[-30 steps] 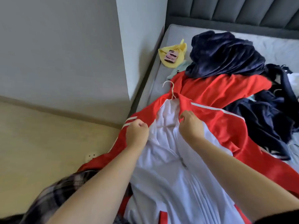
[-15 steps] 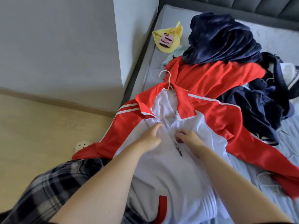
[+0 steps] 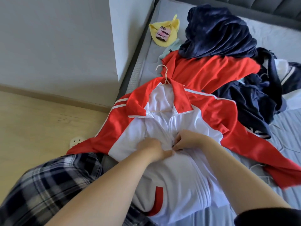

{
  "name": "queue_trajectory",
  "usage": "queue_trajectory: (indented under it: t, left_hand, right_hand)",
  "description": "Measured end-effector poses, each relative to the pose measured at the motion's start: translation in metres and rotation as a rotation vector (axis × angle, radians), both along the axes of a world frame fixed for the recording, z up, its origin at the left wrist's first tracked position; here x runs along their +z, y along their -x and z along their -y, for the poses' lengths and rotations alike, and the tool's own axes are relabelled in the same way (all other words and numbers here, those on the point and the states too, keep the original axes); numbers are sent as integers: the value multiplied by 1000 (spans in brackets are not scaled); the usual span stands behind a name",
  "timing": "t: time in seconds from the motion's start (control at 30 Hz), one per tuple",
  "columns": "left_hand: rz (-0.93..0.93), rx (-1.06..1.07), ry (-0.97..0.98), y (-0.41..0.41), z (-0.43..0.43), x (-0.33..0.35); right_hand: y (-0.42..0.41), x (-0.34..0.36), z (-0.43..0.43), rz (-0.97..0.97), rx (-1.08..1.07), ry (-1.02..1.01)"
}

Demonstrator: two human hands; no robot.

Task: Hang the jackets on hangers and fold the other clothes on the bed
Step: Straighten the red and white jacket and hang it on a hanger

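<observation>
1. Right hand [image 3: 184, 141] fingers pinch the zipper pull [image 3: 173, 145]. Left hand [image 3: 154, 149] fingers grip white fabric just beside it, likely tensioning the track.
2. Jacket [image 3: 179, 176] lies flat at the bed [image 3: 276, 35] edge, hanger [image 3: 164, 75] inside the collar.
3. Unfolded clothes [image 3: 216, 30] heaped beyond.

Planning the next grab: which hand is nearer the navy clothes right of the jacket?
Right. The right hand pinches the zip of the jacket, on the side toward the navy clothes; the left hand grips the white front farther away.
</observation>
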State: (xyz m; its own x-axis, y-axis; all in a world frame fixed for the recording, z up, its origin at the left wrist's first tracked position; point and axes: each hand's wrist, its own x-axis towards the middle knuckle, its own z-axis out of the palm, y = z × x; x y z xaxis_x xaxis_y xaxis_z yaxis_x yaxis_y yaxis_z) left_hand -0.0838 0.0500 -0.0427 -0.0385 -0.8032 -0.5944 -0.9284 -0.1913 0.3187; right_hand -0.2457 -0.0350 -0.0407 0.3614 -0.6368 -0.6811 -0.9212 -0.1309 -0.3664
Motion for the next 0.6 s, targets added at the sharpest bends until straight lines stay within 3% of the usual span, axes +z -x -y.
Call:
queue_trajectory:
  t: [0.3,0.4,0.5,0.6]
  left_hand:
    - [165,12,9,17,-7,-13]
    - [204,-14,26,20,-9,-15]
    - [218,-21,45,21,-10,-19]
    - [232,-43,72,21,-10,-22]
  right_hand:
    - [8,3,3,51,-92,-135]
    - [-5,0,2,88,-265,-142]
    - [-22,-2,-2,-8,-400,-97]
    - [-30,9,5,43,-567,-314]
